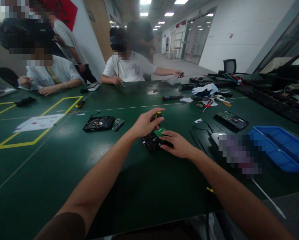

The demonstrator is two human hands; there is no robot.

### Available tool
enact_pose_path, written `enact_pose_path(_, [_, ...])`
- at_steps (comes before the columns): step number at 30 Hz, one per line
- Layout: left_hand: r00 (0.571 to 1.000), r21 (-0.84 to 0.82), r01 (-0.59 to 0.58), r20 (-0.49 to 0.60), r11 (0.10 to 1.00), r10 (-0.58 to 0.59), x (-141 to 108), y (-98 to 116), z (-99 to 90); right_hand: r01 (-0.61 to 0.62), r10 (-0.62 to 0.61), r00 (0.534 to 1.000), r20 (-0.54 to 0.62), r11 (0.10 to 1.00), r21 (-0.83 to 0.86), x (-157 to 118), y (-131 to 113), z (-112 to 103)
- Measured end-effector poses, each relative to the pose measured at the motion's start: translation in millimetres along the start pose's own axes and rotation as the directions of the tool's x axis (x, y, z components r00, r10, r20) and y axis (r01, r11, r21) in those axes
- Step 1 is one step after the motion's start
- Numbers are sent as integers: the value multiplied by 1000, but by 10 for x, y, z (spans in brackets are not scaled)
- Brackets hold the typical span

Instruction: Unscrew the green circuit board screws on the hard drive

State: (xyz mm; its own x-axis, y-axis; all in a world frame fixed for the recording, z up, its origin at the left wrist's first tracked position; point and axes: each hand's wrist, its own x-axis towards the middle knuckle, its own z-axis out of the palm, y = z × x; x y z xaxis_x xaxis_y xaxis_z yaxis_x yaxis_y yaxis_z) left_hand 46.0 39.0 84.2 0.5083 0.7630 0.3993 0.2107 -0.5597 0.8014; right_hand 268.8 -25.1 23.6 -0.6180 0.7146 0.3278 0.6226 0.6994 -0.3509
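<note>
My left hand (147, 123) is closed around a screwdriver with a yellow and black handle (159, 115), held upright. Its shaft points down at the green circuit board (159, 132) on a flat black device (149, 141), which lies on the table in front of me. Whether the tip sits in a screw is too small to tell. My right hand (178, 144) comes in from the right, its bent fingers gripping the right side of that device and covering part of it.
Left of my hands lie another black device (98, 123) and a loose circuit board (118, 124). To the right are a device with a green board (231, 120), a blue tray (279, 146) and a red-handled screwdriver (208, 105). Co-workers (131, 68) sit across the green table.
</note>
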Motion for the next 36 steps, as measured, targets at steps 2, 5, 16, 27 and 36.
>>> enact_pose_path(2, [1000,-22,1,29,1000,0,9,-11,-30,5,-5,1000,5,1000,-6,-2,4,-1])
enact_pose_path(5, [998,-63,16,69,998,-11,19,-21,-68,6,-6,1000,10,1000,-20,-4,16,1])
enact_pose_path(16, [999,-59,6,-47,998,-9,13,23,16,-1,1,1000,3,1000,-10,-1,-8,-10])
enact_pose_path(27, [996,-26,-42,77,999,44,9,67,-43,2,-2,1000,8,1000,-13,-5,10,-1])
enact_pose_path(36, [997,-45,-29,-79,999,26,12,-1,21,-10,10,1000,21,1000,-10,3,-12,-22])
